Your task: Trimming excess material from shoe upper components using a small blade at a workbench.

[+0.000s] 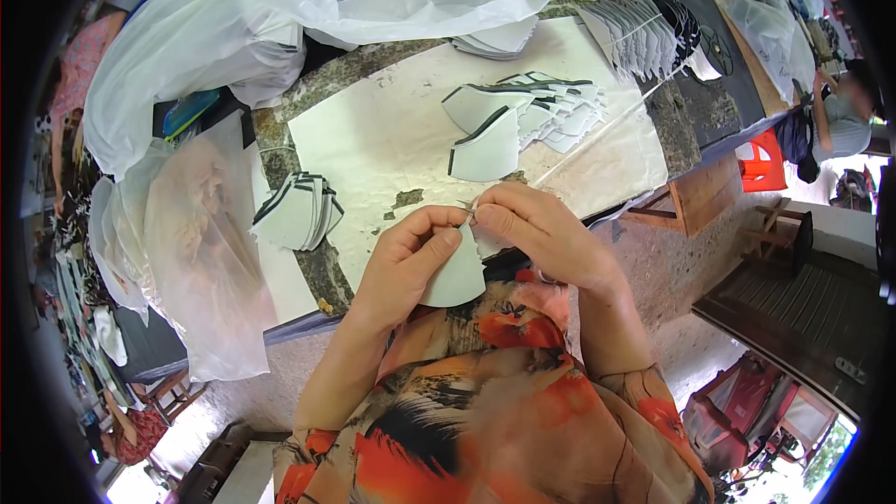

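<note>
I judge tip work: left hand (406,261) pinches curved white flat panel (457,278); right hand (541,231) pinched together, contents unclear; next needs steadiness.

Small pointed tool (466,206), apparently metal, mostly hidden by the right fingers (511,196)

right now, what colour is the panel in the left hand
The curved-edged panel is pale, faintly greenish white; it shows best in the head view.

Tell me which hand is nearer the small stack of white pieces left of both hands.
Left. The left hand is right of the stack, apart from it; the right hand is farther right, beyond the left one.
</note>
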Demonstrator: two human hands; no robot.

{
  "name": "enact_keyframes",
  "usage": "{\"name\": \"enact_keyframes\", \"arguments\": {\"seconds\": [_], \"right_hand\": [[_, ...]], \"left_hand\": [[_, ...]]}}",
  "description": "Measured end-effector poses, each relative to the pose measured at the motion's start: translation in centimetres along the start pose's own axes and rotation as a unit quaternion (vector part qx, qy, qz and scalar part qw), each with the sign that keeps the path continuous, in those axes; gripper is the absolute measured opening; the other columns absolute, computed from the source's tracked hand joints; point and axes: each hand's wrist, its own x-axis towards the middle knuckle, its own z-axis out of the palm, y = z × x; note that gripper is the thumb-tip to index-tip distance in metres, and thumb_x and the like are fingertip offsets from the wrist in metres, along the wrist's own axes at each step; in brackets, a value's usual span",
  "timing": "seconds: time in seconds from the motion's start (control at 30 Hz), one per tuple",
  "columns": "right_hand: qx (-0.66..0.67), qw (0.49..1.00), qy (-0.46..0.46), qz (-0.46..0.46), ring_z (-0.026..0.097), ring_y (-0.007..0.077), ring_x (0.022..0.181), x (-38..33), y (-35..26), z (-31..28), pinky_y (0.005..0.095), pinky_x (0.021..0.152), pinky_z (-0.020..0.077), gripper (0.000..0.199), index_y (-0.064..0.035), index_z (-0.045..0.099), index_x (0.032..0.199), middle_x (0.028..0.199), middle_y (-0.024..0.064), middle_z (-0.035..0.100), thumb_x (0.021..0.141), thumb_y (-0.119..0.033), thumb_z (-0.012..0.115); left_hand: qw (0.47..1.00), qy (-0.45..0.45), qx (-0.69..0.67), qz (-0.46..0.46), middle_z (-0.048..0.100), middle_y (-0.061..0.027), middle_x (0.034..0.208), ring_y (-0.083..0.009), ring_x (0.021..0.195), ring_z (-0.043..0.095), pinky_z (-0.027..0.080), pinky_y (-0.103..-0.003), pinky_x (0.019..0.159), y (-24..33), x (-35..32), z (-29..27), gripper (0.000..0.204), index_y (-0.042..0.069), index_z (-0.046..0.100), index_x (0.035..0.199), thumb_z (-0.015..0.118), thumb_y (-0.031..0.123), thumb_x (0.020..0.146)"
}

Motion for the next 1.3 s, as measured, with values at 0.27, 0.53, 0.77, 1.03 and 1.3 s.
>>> {"name": "enact_keyframes", "arguments": {"seconds": [0.27, 0.53, 0.77, 1.03, 1.3], "right_hand": [[0.149, 0.983, -0.048, 0.099, 0.052, 0.0071, 0.083, -0.4, 0.5, -0.6, 0.0237, 0.073, 0.0439, 0.029, -0.0004, 0.069, 0.100, 0.088, -0.0018, 0.059, 0.106, -0.027, 0.059], [0.202, 0.971, 0.094, 0.086, 0.047, 0.0020, 0.076, -1.3, 0.7, -0.5, 0.0207, 0.066, 0.0384, 0.026, -0.0010, 0.070, 0.101, 0.081, -0.0053, 0.057, 0.101, -0.027, 0.068], [0.155, 0.977, 0.077, 0.123, 0.050, 0.0070, 0.075, -1.2, 1.4, -1.7, 0.0254, 0.066, 0.0435, 0.021, -0.0003, 0.068, 0.102, 0.081, -0.0020, 0.058, 0.093, -0.017, 0.077], [-0.083, 0.970, 0.160, -0.163, 0.060, 0.0266, 0.086, 1.5, 2.3, -1.0, 0.0343, 0.078, 0.0496, 0.017, -0.0008, 0.064, 0.101, 0.101, 0.0116, 0.063, 0.091, -0.010, 0.073], [0.068, 0.982, 0.175, 0.023, 0.057, 0.0115, 0.074, 0.8, 2.7, -1.7, 0.0275, 0.069, 0.0480, 0.015, 0.0007, 0.065, 0.101, 0.086, 0.0043, 0.064, 0.096, -0.012, 0.072]], "left_hand": [[0.996, 0.007, 0.088, 0.025, 0.066, 0.0008, 0.100, -0.0049, 0.089, 0.058, 0.049, -0.022, 0.080, 0.4, 0.4, 0.0, 0.020, 0.001, 0.066, 0.120, 0.060, 0.012, 0.104], [0.982, 0.017, 0.169, 0.078, 0.066, 0.0021, 0.094, -0.0057, 0.084, 0.057, 0.047, -0.023, 0.077, 1.2, 1.3, 0.9, 0.024, 0.004, 0.066, 0.124, 0.064, 0.013, 0.102], [0.962, 0.094, 0.226, 0.121, 0.065, -0.0012, 0.094, -0.0115, 0.090, 0.061, 0.048, -0.025, 0.082, 3.4, 5.0, 0.4, 0.024, 0.004, 0.069, 0.121, 0.067, 0.016, 0.100], [0.775, 0.149, 0.557, 0.260, 0.063, -0.0082, 0.092, -0.0315, 0.089, 0.058, 0.046, -0.044, 0.081, 3.3, 9.4, 0.3, 0.022, 0.009, 0.070, 0.095, 0.077, 0.028, 0.087], [0.768, 0.113, 0.574, 0.260, 0.063, -0.0063, 0.091, -0.0287, 0.091, 0.058, 0.046, -0.041, 0.082, 3.7, 9.5, -0.3, 0.018, 0.008, 0.069, 0.090, 0.081, 0.020, 0.081]]}}
